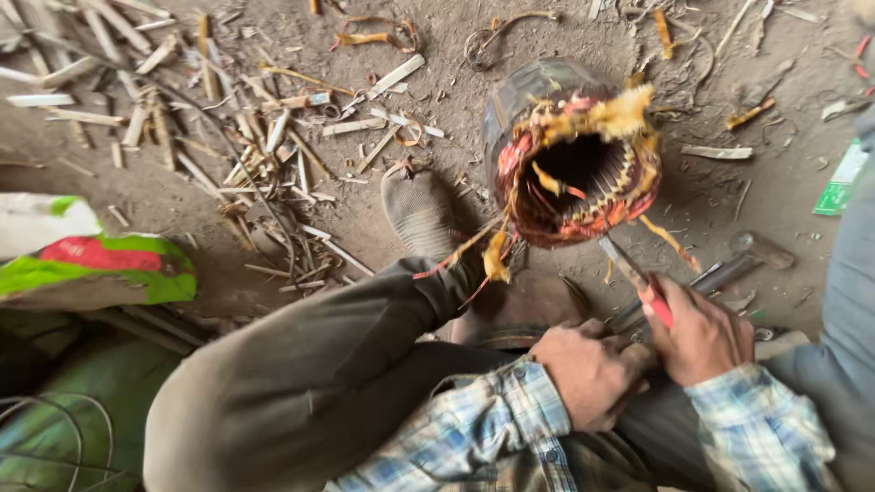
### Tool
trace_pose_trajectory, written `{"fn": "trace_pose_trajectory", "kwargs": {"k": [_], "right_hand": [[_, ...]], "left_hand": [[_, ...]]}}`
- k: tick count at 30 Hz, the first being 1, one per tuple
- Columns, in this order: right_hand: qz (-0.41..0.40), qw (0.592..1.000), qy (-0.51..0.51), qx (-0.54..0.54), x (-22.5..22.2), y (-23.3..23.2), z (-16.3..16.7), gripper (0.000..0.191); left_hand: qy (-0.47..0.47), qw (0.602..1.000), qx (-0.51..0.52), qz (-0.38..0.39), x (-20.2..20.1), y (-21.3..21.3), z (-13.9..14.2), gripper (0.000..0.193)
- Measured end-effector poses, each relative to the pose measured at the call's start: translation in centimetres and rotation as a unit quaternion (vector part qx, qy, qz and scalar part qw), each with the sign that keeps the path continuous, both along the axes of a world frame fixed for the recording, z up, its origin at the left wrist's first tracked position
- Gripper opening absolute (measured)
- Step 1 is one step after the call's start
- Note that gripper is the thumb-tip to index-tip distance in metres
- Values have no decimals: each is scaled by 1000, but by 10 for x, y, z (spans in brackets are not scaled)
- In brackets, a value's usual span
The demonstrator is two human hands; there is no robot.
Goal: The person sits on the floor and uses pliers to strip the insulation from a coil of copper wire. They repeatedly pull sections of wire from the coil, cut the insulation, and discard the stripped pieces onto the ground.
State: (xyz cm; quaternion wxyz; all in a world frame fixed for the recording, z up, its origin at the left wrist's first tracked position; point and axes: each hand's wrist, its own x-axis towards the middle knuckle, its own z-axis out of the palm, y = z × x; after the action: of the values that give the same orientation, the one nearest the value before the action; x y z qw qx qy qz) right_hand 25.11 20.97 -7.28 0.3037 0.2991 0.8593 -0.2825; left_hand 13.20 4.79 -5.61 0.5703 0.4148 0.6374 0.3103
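Your right hand (697, 333) grips the red-handled pliers (638, 278) tight. Keep their tip on the motor (574, 159) wires. Your left hand (588, 369), closed, steadies them.

Soft, even daylight, faint shadows, no glare; slight motion blur, edges stretched.

The motor stator (574, 164) shows dull grey metal and glossy reddish copper wire; the floor (437, 55) is rough matt dirt with wood splinters (228, 137).
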Motion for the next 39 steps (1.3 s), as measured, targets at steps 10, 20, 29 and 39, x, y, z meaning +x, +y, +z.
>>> {"fn": "trace_pose_trajectory", "kwargs": {"k": [10, 20, 29, 39], "right_hand": [[28, 995, -71, 64, -10, -5, -12, 43], [40, 986, -146, 65, -23, 3, -9, 37], [-59, 989, -130, -36, 8, -46, 30, 28], [-579, 645, 84, -492, 35, -95, 15, 32]], "left_hand": [[-54, 997, -37, 43, -14, 0, -22, 26], [-71, 960, -94, 255, -23, 3, -31, 19], [-42, 887, -153, 434, 1, -11, -104, 29], [-359, 711, -75, 600, 7, 1, -158, 20]]}}
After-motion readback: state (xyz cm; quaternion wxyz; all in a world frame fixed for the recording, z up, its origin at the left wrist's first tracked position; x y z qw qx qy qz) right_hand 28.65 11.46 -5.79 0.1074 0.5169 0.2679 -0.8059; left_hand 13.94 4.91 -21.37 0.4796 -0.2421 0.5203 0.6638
